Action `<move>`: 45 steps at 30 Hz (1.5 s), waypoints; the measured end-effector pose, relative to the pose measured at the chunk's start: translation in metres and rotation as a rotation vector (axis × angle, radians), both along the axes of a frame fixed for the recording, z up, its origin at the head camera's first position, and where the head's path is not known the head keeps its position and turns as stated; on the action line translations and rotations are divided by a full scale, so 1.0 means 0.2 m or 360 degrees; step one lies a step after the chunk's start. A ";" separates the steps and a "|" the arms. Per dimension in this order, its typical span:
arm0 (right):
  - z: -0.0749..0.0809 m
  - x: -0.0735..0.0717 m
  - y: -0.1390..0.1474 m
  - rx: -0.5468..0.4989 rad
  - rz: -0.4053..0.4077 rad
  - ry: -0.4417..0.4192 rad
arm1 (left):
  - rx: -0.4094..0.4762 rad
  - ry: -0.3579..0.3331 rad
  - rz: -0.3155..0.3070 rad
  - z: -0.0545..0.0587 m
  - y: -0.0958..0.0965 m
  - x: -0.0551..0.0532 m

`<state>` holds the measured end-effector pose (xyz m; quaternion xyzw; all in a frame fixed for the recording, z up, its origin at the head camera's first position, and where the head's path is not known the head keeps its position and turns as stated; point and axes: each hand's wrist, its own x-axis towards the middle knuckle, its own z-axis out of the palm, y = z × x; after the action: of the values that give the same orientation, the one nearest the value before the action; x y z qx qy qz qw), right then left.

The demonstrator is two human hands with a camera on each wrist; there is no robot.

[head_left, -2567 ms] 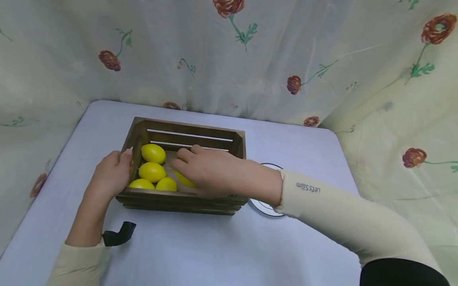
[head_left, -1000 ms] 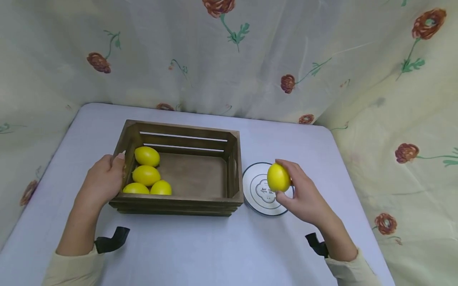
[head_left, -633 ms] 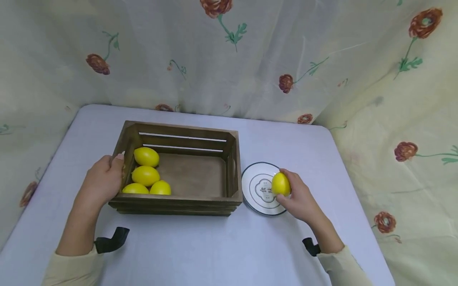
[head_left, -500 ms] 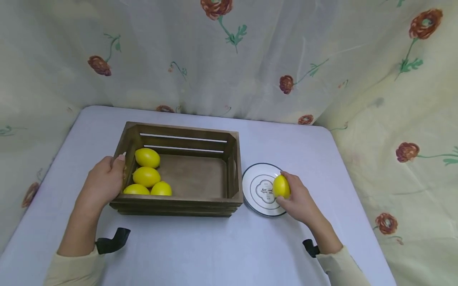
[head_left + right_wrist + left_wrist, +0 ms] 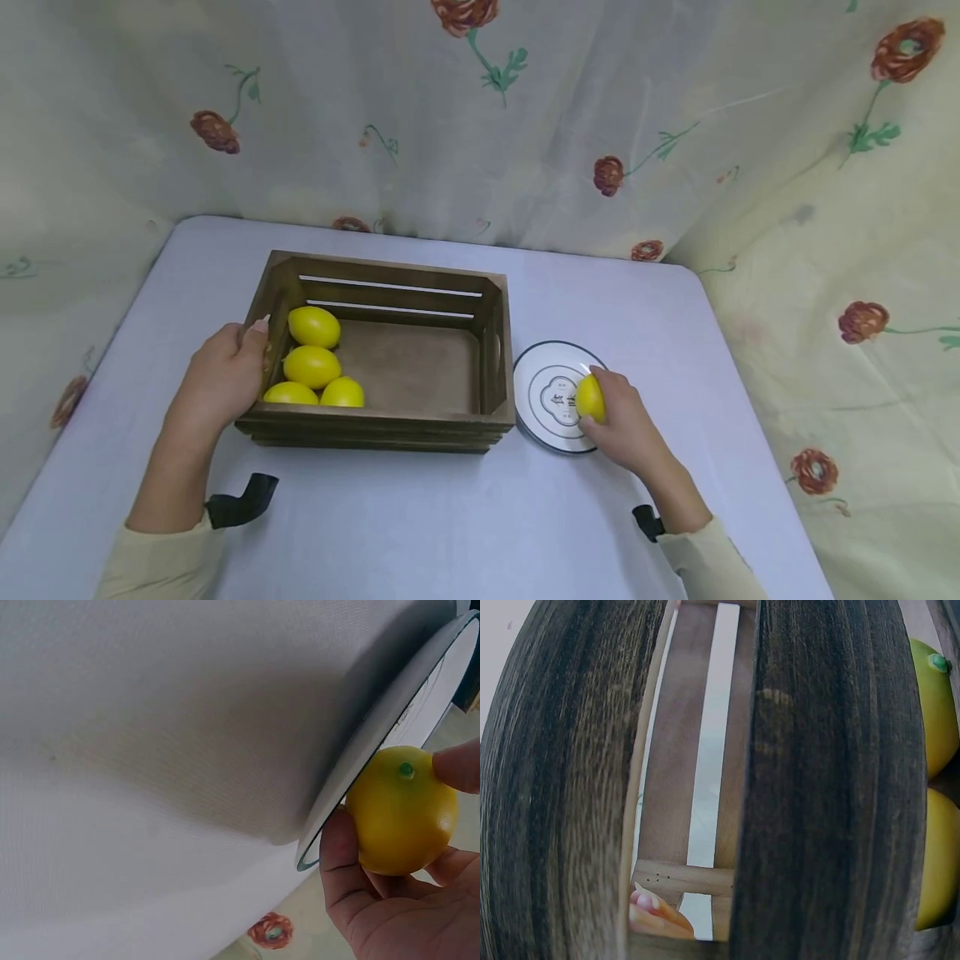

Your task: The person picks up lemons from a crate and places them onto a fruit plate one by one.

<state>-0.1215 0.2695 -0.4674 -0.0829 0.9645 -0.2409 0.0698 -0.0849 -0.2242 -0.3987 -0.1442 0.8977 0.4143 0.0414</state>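
My left hand [image 5: 221,375] grips the left end of a brown wooden crate [image 5: 375,427]. In the left wrist view, its fingertips [image 5: 656,921] show through the gap between the dark slats [image 5: 829,765]. Several yellow lemons [image 5: 312,367] lie along the crate's left side. My right hand [image 5: 626,429] holds another lemon [image 5: 590,398] between thumb and fingers, low over the right part of a white dark-rimmed plate [image 5: 534,392]. In the right wrist view this lemon [image 5: 401,814] overlaps the plate's rim [image 5: 352,787], and its green stem end faces the camera.
A white-covered table [image 5: 420,525] carries the crate and the plate, which stand side by side. A flower-patterned curtain [image 5: 525,150] hangs behind and along the sides. Black wrist mounts [image 5: 243,502] stick out near both sleeves.
My right hand has taken a lemon out of the crate, carried it right to the plate and lowered it there. The left hand has kept its grip on the crate.
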 end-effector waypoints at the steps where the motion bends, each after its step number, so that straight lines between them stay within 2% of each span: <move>1: 0.00 0.00 0.00 0.0019 0.0004 0.0001 | 0.0000 -0.0004 0.0001 0.00 0.00 0.00; 9: 0.00 0.00 -0.04 0.0155 -0.0007 -0.0009 | 0.0008 0.0011 -0.0015 0.02 -0.01 0.00; 21: -0.03 0.01 -0.05 0.0191 -0.0040 0.0011 | 0.0003 -0.0010 -0.0031 0.00 -0.01 -0.01; 31: -0.02 0.00 -0.05 0.0255 -0.0026 0.0044 | 0.0001 -0.0033 -0.0033 0.01 -0.02 -0.01; 39: 0.02 0.00 -0.06 0.0370 -0.0027 0.0116 | 0.0009 -0.0051 -0.0019 0.02 -0.01 0.00; 45: 0.09 -0.01 -0.08 0.0466 -0.0009 0.0192 | 0.0004 -0.0050 -0.0017 0.02 -0.01 0.00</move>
<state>-0.1231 0.2532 -0.4500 -0.0833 0.9920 -0.0927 0.0224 -0.0857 -0.2269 -0.3948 -0.1458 0.8971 0.4130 0.0580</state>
